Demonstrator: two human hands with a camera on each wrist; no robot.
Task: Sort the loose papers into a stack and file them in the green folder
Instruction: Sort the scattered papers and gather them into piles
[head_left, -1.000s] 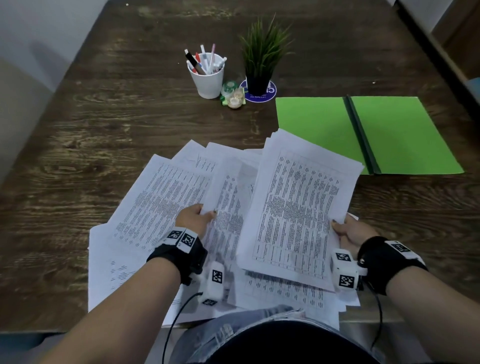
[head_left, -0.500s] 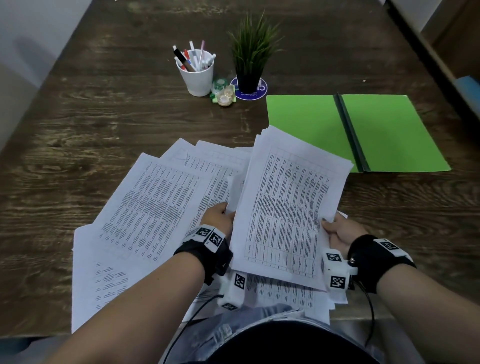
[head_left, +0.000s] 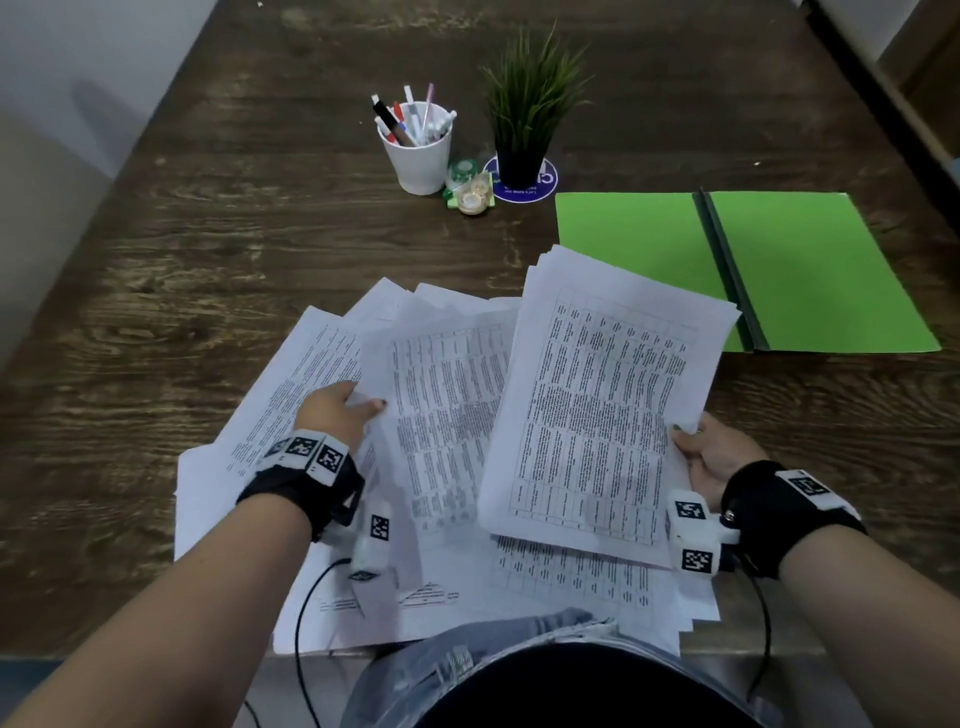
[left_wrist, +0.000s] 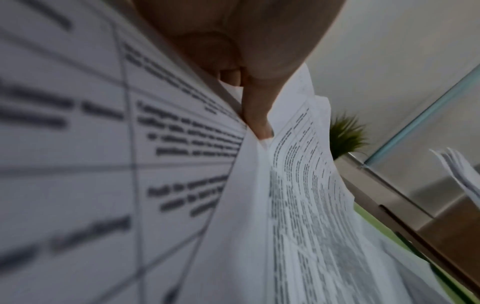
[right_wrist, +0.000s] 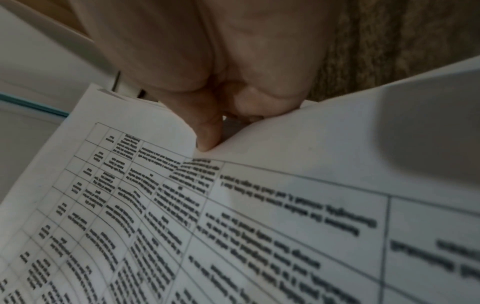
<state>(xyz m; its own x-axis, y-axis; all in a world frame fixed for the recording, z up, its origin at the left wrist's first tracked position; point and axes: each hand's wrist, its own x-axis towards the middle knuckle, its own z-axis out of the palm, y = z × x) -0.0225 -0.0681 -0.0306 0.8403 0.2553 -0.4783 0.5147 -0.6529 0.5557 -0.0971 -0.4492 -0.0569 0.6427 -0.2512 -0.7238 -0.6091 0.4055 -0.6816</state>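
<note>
Printed white papers (head_left: 311, 384) lie fanned across the near part of the dark wooden table. My right hand (head_left: 698, 452) grips the right edge of a gathered stack of sheets (head_left: 602, 410), lifted and tilted over the loose ones. The right wrist view shows the thumb pressed on the top sheet (right_wrist: 233, 205). My left hand (head_left: 345, 410) pinches the left edge of a single sheet (head_left: 447, 400) raised off the pile. The left wrist view shows the same held sheet (left_wrist: 298, 195). The green folder (head_left: 810, 270) lies open and flat at the right, behind the stack.
A white cup of pens (head_left: 418, 150), small tape rolls (head_left: 470, 189) and a potted plant (head_left: 524, 114) on a blue coaster stand behind the papers. Some sheets overhang the table's near edge (head_left: 467, 629). Bare wood lies to the left.
My left hand let go of one spot in the pile, moved right and then back left, and now lifts a single sheet. The right hand's stack stayed raised.
</note>
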